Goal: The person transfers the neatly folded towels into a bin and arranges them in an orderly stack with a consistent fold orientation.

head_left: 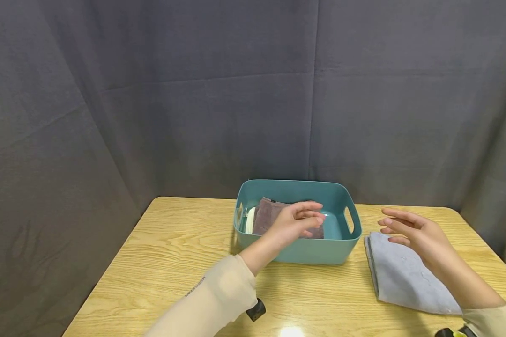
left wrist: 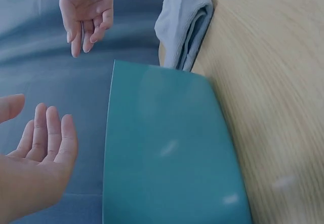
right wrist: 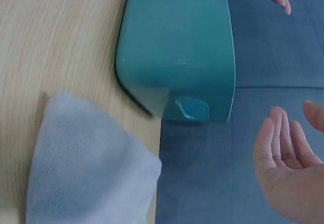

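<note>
A teal plastic bin [head_left: 312, 252] with cut-out handles stands at the back of the table. Inside it, toward the left, lie a folded brown towel [head_left: 266, 216] and a cream-coloured cloth [head_left: 250, 220]. My left hand [head_left: 293, 223] is over the bin's front rim, fingers loosely bent and holding nothing; part of the brown towel is hidden behind it. To the right of the bin, a folded grey-blue towel [head_left: 409, 281] rests on the table. My right hand [head_left: 419, 234] hovers above that towel's far part, its fingers relaxed and nothing between them.
The light wooden table [head_left: 173, 248] runs out to both sides of the bin. Behind it hangs a dark grey curtain [head_left: 236, 103], which also closes off the left and right sides.
</note>
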A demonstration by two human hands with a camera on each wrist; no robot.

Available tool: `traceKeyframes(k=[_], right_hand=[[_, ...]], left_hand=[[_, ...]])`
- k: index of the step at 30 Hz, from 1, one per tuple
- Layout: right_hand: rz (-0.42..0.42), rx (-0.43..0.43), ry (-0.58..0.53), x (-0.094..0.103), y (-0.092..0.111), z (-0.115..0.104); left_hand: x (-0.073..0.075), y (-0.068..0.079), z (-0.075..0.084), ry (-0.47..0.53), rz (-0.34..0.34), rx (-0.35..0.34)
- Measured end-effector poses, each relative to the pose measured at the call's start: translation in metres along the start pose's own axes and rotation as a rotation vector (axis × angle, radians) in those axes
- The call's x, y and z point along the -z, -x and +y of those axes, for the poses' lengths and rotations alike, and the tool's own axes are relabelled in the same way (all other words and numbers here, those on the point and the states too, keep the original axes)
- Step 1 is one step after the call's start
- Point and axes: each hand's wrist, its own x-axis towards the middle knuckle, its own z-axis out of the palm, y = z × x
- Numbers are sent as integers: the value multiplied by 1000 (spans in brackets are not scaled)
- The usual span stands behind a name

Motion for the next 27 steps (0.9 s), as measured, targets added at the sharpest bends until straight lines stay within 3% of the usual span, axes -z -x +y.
traceKeyframes(k=[8, 27], right_hand=[[-2, 29, -43, 19, 11, 12], [47, 28, 80, 49, 33, 43]], left_hand=[[-12, 1, -2, -3, -22, 4], [-36, 7, -24, 2, -129, 5]])
